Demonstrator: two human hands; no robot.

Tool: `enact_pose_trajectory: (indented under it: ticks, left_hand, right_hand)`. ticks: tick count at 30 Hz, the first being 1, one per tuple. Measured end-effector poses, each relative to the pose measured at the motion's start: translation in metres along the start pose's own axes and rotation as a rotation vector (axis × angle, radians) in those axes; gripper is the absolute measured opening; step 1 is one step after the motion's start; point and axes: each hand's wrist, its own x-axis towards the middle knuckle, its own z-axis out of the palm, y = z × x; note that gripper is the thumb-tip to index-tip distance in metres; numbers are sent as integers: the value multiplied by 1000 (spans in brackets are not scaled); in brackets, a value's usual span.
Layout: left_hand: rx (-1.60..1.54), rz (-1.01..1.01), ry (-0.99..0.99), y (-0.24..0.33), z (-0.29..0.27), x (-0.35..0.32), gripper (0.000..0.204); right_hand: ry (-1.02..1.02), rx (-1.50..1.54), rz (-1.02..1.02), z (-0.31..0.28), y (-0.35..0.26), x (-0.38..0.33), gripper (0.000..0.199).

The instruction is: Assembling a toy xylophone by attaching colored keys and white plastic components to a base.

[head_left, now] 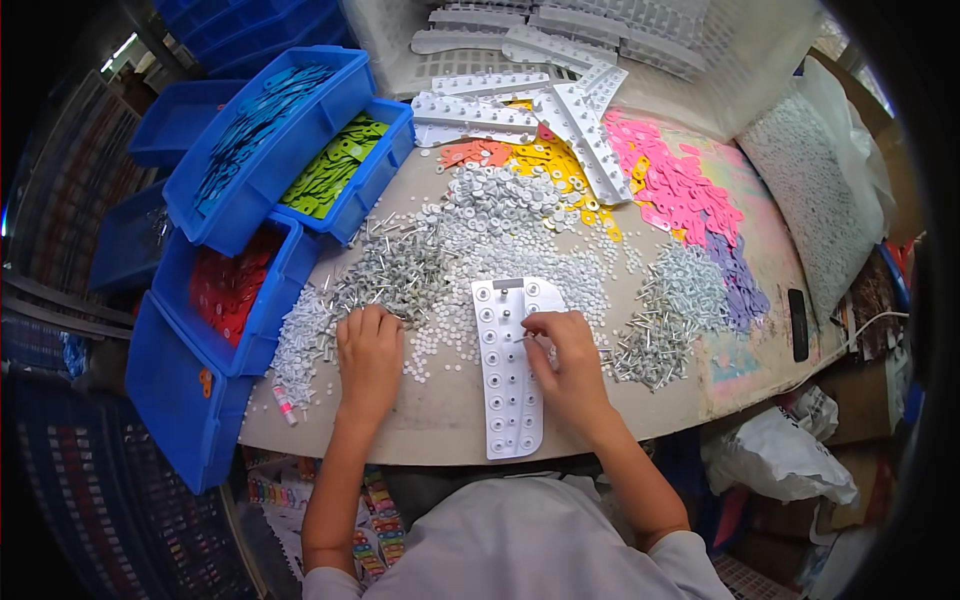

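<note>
On cluttered table, left hand [369,352] curled over metal pins [392,277], right hand [560,355] pinching pin above white holed plastic strip [507,370]

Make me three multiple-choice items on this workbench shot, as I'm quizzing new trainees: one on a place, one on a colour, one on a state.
1. Where does the white strip with holes lie?
A. in a blue bin
B. on the table between the hands
C. on the floor

2. What colour are the tags in the bin beside the blue-tag bin?
A. green
B. black
C. white

3. The left hand is
A. raised in the air
B. holding a bag
C. down on the small metal pins

B: it lies by the right hand. A: green shapes fill it. C: fingers rest on the pile.
</note>
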Motion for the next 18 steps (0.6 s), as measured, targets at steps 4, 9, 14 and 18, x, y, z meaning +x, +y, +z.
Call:
enact_pose_trajectory:
  ticks: [4,9,14,18]
  left_hand:
    - [-20,-67,-37,10,-16,-3,9]
    - [-377,-142,-50,22,-32,-3,8]
    - [-571,-35,26,43,-28,5,15]
    - [-761,-50,-69,67,-27,11,15]
  right_hand:
    - [-32,-89,-34,9,-3,10,23]
    - [-69,-203,-105,12,-5,14,24]
    - [-72,-222,-116,-1,-9,14,25]
    - [70,-391,22,-37,10,8,27]
